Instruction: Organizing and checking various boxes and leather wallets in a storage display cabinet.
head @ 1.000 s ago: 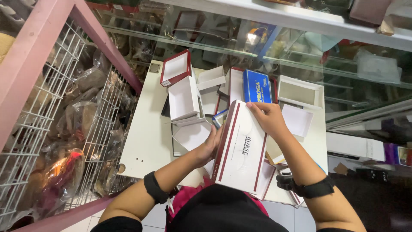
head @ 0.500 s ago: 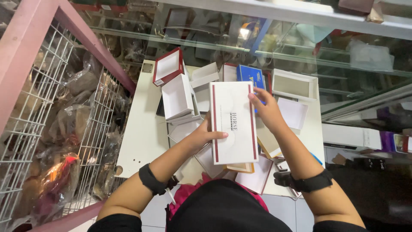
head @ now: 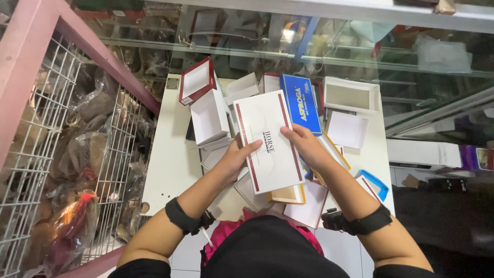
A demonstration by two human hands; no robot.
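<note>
Both my hands hold a flat white box lid [head: 267, 136] with dark red stripes along its long edges, face up over the white table [head: 167, 159]. My left hand [head: 235, 158] grips its left edge, my right hand [head: 303, 146] its right edge. Under the lid lie several small boxes and lids: white open boxes [head: 208, 117], a red-rimmed box [head: 195, 81], a blue box [head: 301, 103], a yellow-edged box [head: 288, 194], a blue-rimmed lid [head: 374, 181]. A black band sits on each wrist.
A white wire rack [head: 67, 170] with bagged goods stands left, behind a pink frame [head: 31, 67]. A glass display case [head: 319, 46] runs along the far side. An open white box [head: 352, 95] sits at the table's far right.
The striped lid has tilted from leaning on edge to lying flat and face up, and has shifted slightly forward over the pile. Both hands stayed on it.
</note>
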